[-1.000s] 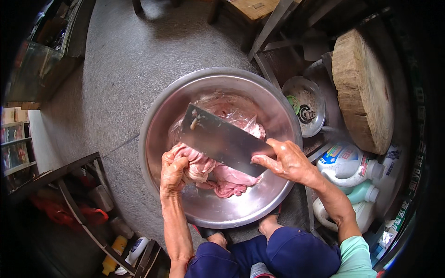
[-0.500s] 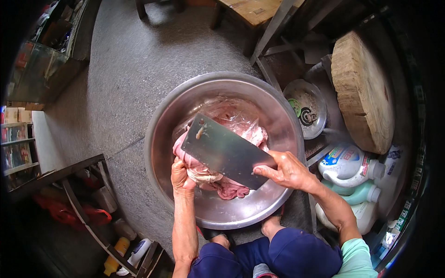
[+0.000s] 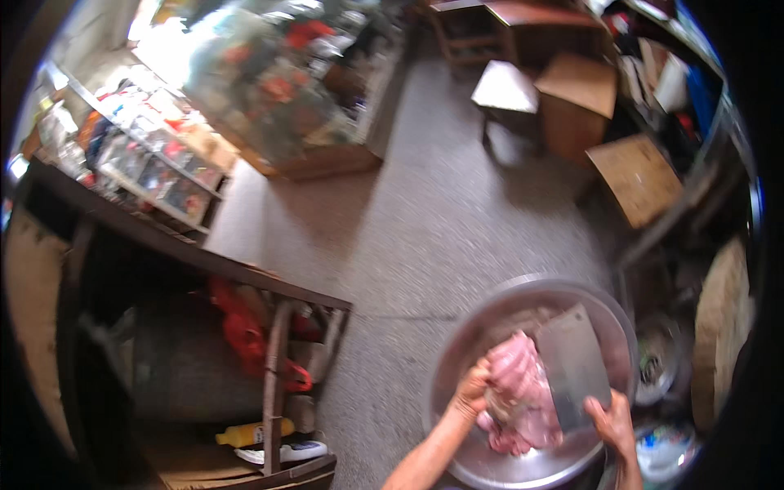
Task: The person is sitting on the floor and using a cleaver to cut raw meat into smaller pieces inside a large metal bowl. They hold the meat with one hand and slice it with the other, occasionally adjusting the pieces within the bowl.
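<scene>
A wide metal basin stands on the floor at the lower right. Folded, wet, pink raw meat lies in it. My left hand is closed on the left edge of the meat, its fingertips partly hidden. In my right hand is a broad rectangular cleaver, held at its near end with the thumb on the metal. The blade stands at the right side of the meat; whether it touches cannot be made out.
A dark wooden shelf frame at left holds a red plastic bag and a yellow bottle. A thick wooden round leans at right near white jugs. Stools stand on the far floor.
The view has swung left and up, so the basin now sits lower right. The cleaver has moved from across the meat to its right side, exposing more meat. Both hands keep their holds.
</scene>
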Tool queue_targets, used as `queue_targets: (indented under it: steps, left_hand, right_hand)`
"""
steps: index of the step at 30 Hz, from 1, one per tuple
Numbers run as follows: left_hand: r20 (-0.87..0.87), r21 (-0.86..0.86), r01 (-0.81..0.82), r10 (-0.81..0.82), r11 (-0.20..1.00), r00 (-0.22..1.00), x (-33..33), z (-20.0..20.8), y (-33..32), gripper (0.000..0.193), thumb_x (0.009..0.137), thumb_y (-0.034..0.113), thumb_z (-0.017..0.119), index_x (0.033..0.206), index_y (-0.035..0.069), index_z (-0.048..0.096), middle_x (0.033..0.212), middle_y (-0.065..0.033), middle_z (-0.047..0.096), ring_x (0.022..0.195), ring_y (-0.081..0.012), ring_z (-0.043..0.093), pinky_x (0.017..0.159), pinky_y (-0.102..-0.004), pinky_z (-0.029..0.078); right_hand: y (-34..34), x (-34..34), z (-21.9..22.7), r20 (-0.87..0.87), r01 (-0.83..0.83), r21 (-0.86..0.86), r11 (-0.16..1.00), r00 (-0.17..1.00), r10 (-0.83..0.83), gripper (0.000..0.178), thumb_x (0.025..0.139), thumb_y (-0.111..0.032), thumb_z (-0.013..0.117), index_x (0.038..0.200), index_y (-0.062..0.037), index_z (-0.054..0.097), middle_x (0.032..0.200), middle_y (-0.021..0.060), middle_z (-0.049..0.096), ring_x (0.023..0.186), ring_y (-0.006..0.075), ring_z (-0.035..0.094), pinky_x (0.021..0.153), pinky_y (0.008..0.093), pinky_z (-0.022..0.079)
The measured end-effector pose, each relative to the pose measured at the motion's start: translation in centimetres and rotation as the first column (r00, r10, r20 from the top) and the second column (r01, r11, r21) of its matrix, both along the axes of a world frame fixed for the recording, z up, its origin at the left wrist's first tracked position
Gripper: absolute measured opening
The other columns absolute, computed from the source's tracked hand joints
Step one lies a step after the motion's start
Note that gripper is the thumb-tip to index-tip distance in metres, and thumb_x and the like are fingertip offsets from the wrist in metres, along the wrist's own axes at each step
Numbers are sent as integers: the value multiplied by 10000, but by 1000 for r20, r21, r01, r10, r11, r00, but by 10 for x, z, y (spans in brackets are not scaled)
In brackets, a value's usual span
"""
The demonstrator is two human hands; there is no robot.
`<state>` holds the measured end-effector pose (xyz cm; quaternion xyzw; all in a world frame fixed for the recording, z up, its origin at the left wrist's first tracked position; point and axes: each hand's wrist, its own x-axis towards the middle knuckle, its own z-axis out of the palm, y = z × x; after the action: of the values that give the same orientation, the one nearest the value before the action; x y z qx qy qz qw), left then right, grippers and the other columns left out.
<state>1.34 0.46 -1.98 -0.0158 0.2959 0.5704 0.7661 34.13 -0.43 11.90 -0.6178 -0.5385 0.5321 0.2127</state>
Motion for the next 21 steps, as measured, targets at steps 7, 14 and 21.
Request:
queue_targets:
  steps: [7, 14, 21]
  left_hand:
    - [318, 61, -33, 12, 998, 948, 3, -39, -20, 666, 759, 12, 653, 1411, -16, 522, 1283, -126, 650, 1084, -238, 674, 967, -409, 560]
    - [196, 400, 106, -198, 910, 961, 15, 74, 28, 176, 838, 132, 653, 871, 159, 483, 605, 78, 371, 470, -74, 353, 471, -257, 350]
    - [246, 45, -81, 67, 996, 967, 1, -3, -12, 364, 850, 63, 563, 1200, -15, 625, 1183, -163, 688, 1134, -310, 657, 1087, -472, 488]
  right_hand:
    - [-11, -24, -5, -1, -154, 111, 982, 988, 155, 318, 900, -303, 774, 895, 4, 690, 562, 6, 558, 430, 99, 490, 409, 282, 380]
    - [20, -26, 15, -96, -128, -281, 951, 990, 105, 434, 938, -330, 721, 1187, 23, 691, 968, 40, 737, 862, 131, 617, 790, 337, 530]
    - [13, 8, -51, -15, -127, 83, 988, 992, 129, 450, 917, -389, 735, 1157, -11, 690, 656, 114, 674, 601, 126, 659, 566, 372, 509]
